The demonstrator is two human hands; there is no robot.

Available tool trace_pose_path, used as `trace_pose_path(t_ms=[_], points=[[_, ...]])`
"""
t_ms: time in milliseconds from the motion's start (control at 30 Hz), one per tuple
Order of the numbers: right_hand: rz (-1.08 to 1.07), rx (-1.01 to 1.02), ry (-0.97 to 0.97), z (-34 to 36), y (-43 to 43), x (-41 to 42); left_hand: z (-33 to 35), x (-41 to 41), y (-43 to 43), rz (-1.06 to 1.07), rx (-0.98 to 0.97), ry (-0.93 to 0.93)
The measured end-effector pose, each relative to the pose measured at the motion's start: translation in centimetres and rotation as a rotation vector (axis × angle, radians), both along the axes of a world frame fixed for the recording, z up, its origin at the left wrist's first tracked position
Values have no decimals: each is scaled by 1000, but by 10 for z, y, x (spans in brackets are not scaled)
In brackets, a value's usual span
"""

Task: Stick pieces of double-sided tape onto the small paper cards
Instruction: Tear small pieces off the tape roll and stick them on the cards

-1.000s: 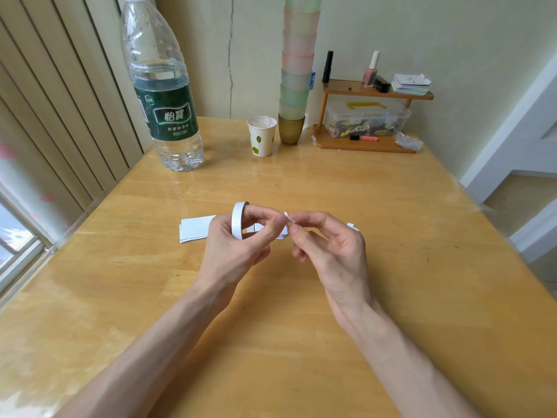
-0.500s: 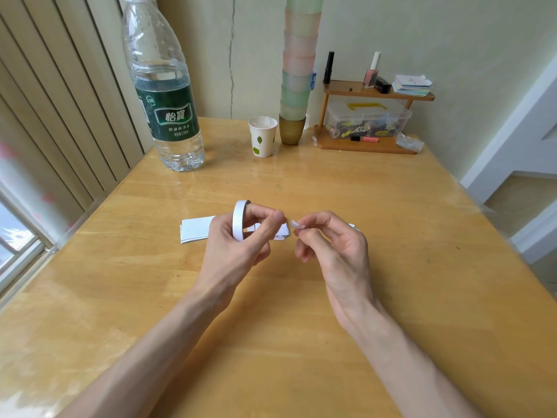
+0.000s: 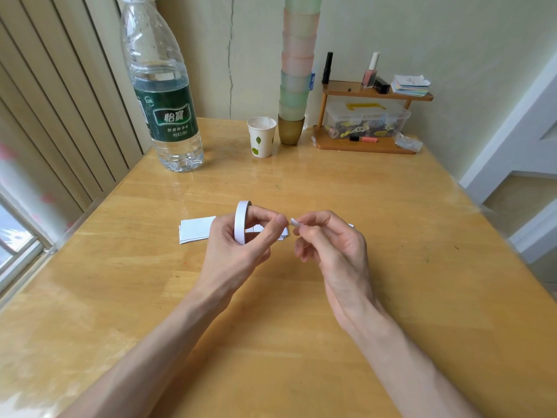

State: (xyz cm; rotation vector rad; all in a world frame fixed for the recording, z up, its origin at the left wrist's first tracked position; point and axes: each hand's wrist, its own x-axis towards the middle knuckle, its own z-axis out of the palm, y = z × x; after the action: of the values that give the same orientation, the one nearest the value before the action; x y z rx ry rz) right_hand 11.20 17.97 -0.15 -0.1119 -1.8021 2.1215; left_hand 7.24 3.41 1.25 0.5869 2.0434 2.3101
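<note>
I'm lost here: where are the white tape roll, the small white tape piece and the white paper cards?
white tape roll (image 3: 240, 221): head view, outer band.
small white tape piece (image 3: 294, 222): head view, free end.
white paper cards (image 3: 195, 230): head view, uncovered left part.

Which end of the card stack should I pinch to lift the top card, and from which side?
Probably the exposed left end of the card stack, coming from the left: it lies flat on the table, and its other end is hidden behind the left hand holding the tape roll.
</note>
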Motion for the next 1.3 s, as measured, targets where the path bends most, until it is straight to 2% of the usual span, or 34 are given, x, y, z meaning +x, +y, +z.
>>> trace_pose_path(t_ms=[167, 334, 467, 567, 1101, 1301], points=[[7, 8, 1, -1, 0, 0, -5, -2, 1, 27, -31, 66], [111, -61, -8, 2, 1, 2, -19, -6, 1, 206, -194, 238], [201, -147, -47, 4, 1, 2, -25, -9, -1, 352, -299, 477], [231, -201, -79, 5, 3, 2, -25, -11, -1, 413, -349, 576], [250, -236, -86, 7, 1, 3, -31, -17, -4, 519, -427, 685], [247, -236, -87, 7, 1, 3, -31, -18, -6, 515, -425, 652]])
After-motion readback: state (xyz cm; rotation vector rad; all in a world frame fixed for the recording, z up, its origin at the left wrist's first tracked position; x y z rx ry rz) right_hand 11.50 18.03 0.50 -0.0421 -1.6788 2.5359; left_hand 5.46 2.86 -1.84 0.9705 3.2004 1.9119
